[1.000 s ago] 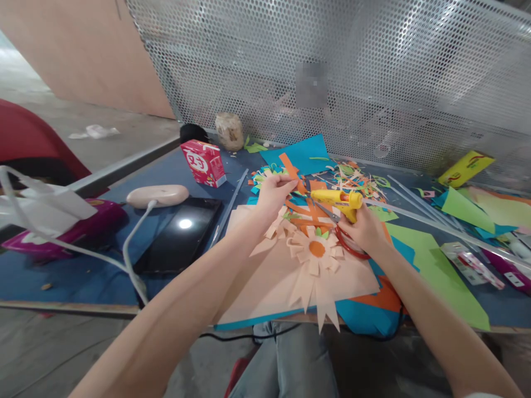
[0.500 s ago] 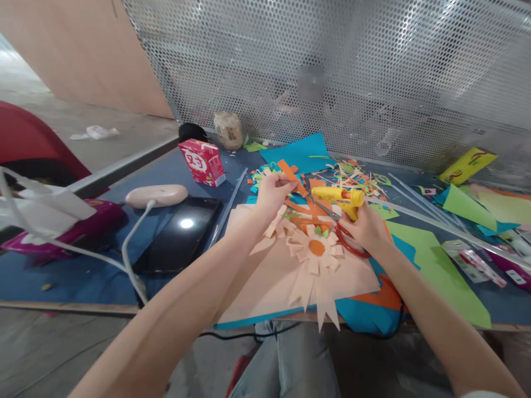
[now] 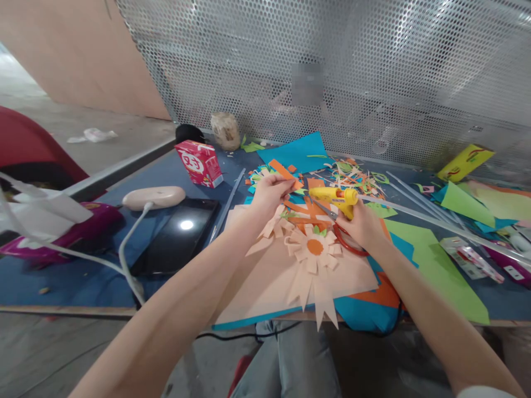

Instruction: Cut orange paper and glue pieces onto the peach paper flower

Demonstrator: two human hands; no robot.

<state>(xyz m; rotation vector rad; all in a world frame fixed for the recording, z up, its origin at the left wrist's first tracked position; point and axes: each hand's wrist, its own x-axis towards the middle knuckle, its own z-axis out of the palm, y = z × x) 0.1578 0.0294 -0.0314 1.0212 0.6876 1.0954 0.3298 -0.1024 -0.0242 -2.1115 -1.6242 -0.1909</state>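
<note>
My left hand (image 3: 270, 192) pinches an orange paper strip (image 3: 281, 169) above the paper pile. Facing it, my right hand (image 3: 362, 225) grips a yellow hot glue gun (image 3: 334, 195), its nozzle pointing left toward the strip and a long clear glue stick (image 3: 406, 212) running out of its back. Below that hand lie red-handled scissors (image 3: 348, 241), blades toward the upper left. A peach paper flower (image 3: 314, 247) with an orange centre and ribbon tails rests on the peach sheet (image 3: 257, 282). Another peach flower (image 3: 277, 226) sits partly under my left forearm.
A black phone (image 3: 176, 235), a white cabled device (image 3: 154, 197) and a red box (image 3: 199, 163) stand left. Paper scraps (image 3: 352, 172) and a blue sheet (image 3: 296, 152) lie behind. Green paper (image 3: 440, 271) and a yellow box (image 3: 465, 163) are right. Perforated metal (image 3: 249, 61) backs the table.
The view has shifted slightly. My left hand still pinches the orange strip and my right hand still holds the glue gun, both in nearly the same position.
</note>
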